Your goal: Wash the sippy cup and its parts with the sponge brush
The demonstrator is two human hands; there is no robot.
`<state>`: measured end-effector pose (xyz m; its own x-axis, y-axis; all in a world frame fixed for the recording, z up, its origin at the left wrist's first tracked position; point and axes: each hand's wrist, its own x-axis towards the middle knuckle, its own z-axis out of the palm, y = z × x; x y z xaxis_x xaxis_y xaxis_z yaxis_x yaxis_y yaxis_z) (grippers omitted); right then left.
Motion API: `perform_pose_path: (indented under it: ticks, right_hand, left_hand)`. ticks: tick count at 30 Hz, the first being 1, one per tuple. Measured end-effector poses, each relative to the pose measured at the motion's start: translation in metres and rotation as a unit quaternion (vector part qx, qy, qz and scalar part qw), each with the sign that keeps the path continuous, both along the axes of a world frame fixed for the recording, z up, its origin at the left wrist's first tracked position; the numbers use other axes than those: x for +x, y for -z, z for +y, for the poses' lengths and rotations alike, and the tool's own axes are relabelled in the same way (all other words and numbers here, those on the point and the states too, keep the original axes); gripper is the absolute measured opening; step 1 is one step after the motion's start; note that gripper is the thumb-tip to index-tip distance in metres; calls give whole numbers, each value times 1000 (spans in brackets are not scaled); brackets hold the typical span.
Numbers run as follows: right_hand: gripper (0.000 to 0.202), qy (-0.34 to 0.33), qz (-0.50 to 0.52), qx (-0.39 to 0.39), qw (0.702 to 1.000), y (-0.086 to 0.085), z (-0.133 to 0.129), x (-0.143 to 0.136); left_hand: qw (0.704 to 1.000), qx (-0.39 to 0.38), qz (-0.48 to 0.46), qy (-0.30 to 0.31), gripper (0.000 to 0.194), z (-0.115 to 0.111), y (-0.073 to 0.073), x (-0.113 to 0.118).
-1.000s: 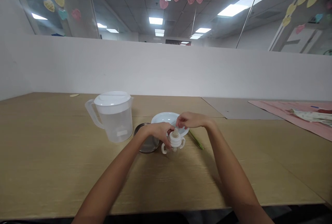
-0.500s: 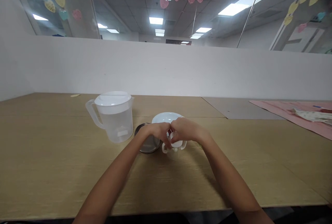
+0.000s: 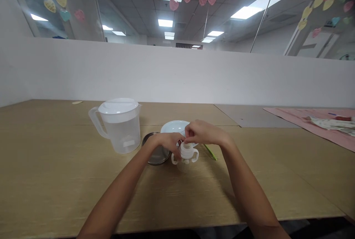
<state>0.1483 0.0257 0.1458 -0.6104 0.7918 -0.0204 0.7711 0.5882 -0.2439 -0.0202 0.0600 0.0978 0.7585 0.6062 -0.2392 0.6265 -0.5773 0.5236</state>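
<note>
A small baby bottle with a white collar and two side handles stands upright in front of me. My left hand grips it from the left, thumb and fingers closed at the collar. Over the bottle's top, my right hand is closed in a pinch; whatever sits between its fingertips is too small to make out. Behind both hands is a white bowl, partly covered by them. Partly under my left wrist lies a round metal dish.
A clear plastic pitcher with a white lid stands on the left. A thin green stick lies right of the bottle. At far right, a pink cloth carries a white bundle. A white wall closes off the back.
My right hand has risen slightly and shifted right, uncovering the bottle's collar and the green stick. My left hand stays at the bottle. The view has shifted a little.
</note>
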Motion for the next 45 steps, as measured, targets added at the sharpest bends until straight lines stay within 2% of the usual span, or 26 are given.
perform_pose_path:
  ticks: [2, 5, 10, 13, 15, 18, 21, 26, 29, 31, 34, 36, 38, 40, 41, 43, 45]
  right_hand:
    - [9, -48, 26, -3, 998, -1, -2, 1]
    - [20, -81, 59, -2, 995, -5, -3, 4]
    - [17, -47, 141, 49, 988, -16, -11, 18]
    - [18, -27, 224, 102, 969, -21, -19, 27]
    - [18, -15, 278, 152, 948, -24, -23, 32]
    - [21, 8, 348, 225, 910, -26, -25, 34]
    - [23, 27, 386, 259, 885, -25, -24, 33]
    - [23, 72, 402, 290, 866, -23, -15, 38]
    - [26, 134, 428, 341, 826, -22, -7, 46]
    - [27, 163, 436, 357, 810, -20, -2, 50]
    - [28, 172, 438, 350, 810, -18, 4, 51]
    - [29, 170, 434, 340, 817, -16, 8, 49]
    - [28, 173, 419, 326, 829, -15, 10, 46]
    - [26, 180, 402, 311, 842, -14, 13, 44]
    - [25, 183, 394, 303, 848, -13, 15, 42]
    - [22, 183, 381, 288, 859, -12, 17, 39]
    - [22, 166, 376, 273, 870, -11, 19, 34]
  left_hand:
    - [1000, -7, 0, 0, 51, 0, 0, 0]
    - [1000, -17, -7, 9, 53, 2, 1, 1]
    - [999, -3, -15, 29, 58, 0, -4, -1]
    - [995, 11, -98, 13, 69, -7, -16, -3]
    - [982, 14, -189, -5, 60, -15, -27, -3]
    - [947, 22, -319, -34, 36, -25, -39, 0]
    - [924, 51, -370, -82, 26, -30, -42, 4]
    - [921, 114, -352, -120, 28, -21, -36, 5]
    - [932, 184, -289, -119, 30, -8, -24, 5]
    - [941, 231, -214, -125, 31, 1, -12, 6]
    - [945, 275, -92, -152, 28, 14, 12, 13]
    - [945, 276, -55, -168, 24, 20, 26, 17]
    - [947, 264, -48, -174, 19, 22, 33, 19]
    - [947, 261, -50, -179, 15, 20, 29, 17]
    - [946, 261, -71, -180, 22, 17, 24, 16]
    - [935, 258, -163, -179, 44, 8, 8, 14]
    - [910, 246, -286, -174, 62, -3, -8, 13]
